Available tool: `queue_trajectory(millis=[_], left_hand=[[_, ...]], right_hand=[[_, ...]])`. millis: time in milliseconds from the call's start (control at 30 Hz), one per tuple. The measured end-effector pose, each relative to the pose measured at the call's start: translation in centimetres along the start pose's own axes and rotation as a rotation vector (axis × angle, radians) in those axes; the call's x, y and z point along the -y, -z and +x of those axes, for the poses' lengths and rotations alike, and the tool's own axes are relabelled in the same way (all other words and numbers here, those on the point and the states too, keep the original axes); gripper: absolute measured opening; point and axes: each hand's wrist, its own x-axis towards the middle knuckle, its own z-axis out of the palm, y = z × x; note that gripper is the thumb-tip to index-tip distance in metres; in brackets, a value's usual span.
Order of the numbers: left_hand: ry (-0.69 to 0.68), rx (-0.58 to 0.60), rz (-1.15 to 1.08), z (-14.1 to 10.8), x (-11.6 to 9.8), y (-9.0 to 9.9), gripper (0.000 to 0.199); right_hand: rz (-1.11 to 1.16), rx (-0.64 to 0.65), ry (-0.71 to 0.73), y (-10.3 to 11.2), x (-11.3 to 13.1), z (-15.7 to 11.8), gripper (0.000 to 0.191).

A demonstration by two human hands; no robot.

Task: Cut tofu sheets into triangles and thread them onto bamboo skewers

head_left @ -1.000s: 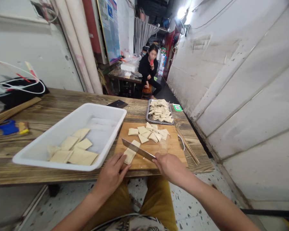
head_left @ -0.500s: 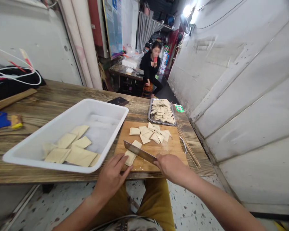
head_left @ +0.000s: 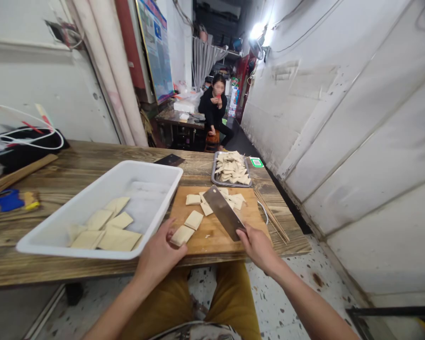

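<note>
My right hand (head_left: 258,246) is closed around the handle of a cleaver (head_left: 224,211), its blade raised above the right half of a wooden cutting board (head_left: 230,244). Under my left hand (head_left: 162,250), thumb and fingers hold the edges of a pale, flat tofu piece (head_left: 182,235) on the board's near left. Against its far end lies a second cut tofu piece (head_left: 193,219), with a thin gap between the two. Small cut tofu pieces (head_left: 193,199) lie towards the back of the board, partly hidden by the blade.
To the left stands a white plastic tub (head_left: 92,253) with larger tofu sheets (head_left: 119,237). Behind the board is a metal tray (head_left: 214,178) heaped with cut pieces. Wooden skewers (head_left: 274,219) lie at the right, near a wall. Further back a person (head_left: 214,108) sits on a stool.
The cleaver has lifted off the tofu and swung right, its blade turned flatter. The strip beneath it now shows as two pieces. The whole view has shifted slightly.
</note>
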Motion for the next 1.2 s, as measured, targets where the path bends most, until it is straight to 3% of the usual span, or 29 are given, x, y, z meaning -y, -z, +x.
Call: queue_trajectory(millis=[100,167,233,400,500,600,700,800,900,967,1033,1200], left_hand=[[0.075,-0.098,-0.185,0.3,-0.7,-0.5,0.059],[0.023,-0.194,-0.129,1.1,-1.4,-1.1,0.062],[-0.076,-0.214,0.042,2.1,-2.0,-1.8,0.059],[-0.209,0.034,0.446,4.3,-3.0,-3.0,0.038],[-0.228,0.074,0.519,4.9,-2.9,-3.2,0.045],[-0.297,0.15,0.499,5.2,-2.3,-2.8,0.056],[-0.456,0.313,0.385,4.8,-1.5,-2.4,0.064],[-0.64,0.484,0.272,4.4,-1.3,-2.1,0.067],[-0.714,0.581,0.241,4.5,-1.7,-1.9,0.068],[-0.711,0.557,0.241,4.4,-1.9,-1.8,0.071],[-0.668,0.45,0.245,3.9,-1.7,-1.8,0.068],[-0.605,0.118,0.143,1.2,0.9,-3.3,0.032]], right_hand=[[0.168,-0.07,-0.038,-1.1,-1.7,-1.1,0.028],[0.25,-0.105,-0.069,-1.7,-2.3,-1.7,0.029],[0.293,-0.134,-0.098,-2.2,-2.6,-2.2,0.03],[0.329,-0.182,-0.101,-2.3,-2.6,-2.9,0.028],[0.334,-0.193,-0.087,-2.1,-2.7,-3.1,0.028],[0.316,-0.187,-0.093,-2.0,-2.8,-3.3,0.028],[0.281,-0.153,-0.098,-1.8,-2.8,-3.4,0.028],[0.213,-0.079,-0.084,-1.3,-2.5,-3.5,0.027],[0.078,0.025,-0.084,-0.4,-1.7,-3.3,0.027],[-0.023,0.071,-0.077,0.2,-1.1,-3.1,0.026],[-0.1,0.091,-0.052,0.9,-0.6,-2.9,0.026],[-0.19,0.119,0.035,2.7,0.6,-2.5,0.026]])
